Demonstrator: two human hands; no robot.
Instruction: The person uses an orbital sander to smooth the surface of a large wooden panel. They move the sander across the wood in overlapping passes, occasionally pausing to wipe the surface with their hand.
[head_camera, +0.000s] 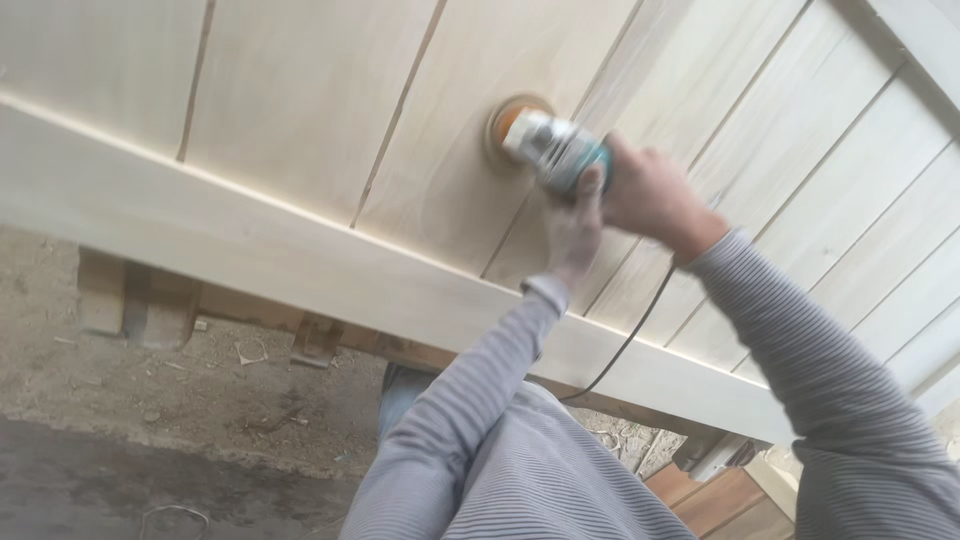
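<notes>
**Both hands on the sander, disc flat against the pale boards**

And here is the picture from the head camera: a handheld power sander (553, 148), silver-grey body with a teal band and an orange collar, is pressed against a big panel of pale wooden boards (300, 110). Its round sanding disc (500, 125) sits flat on the wood, at the far end of the tool from the person, up and to the left of both hands.

The right hand (655, 195) is wrapped around the rear of the sander's body, fingers closed on it, the tool sticking out from the fist toward the upper left. The left hand (575, 225) comes up from below, dusty and pale, its fingers laid along the underside of the body just beside the right hand; it is in contact with the tool, though how firmly it grips cannot be told from here. So the tool lies between and just beyond the two hands, touching both.

A dark power cord (635, 330) drops from under the right wrist, crosses the broad cross rail (250, 250) of the panel and disappears behind the person's striped grey sleeves (800, 350).

Below the panel's lower edge, a dusty ground (150, 400) with wood scraps shows, and blocks of wood (140, 300) sit under the rail.
</notes>
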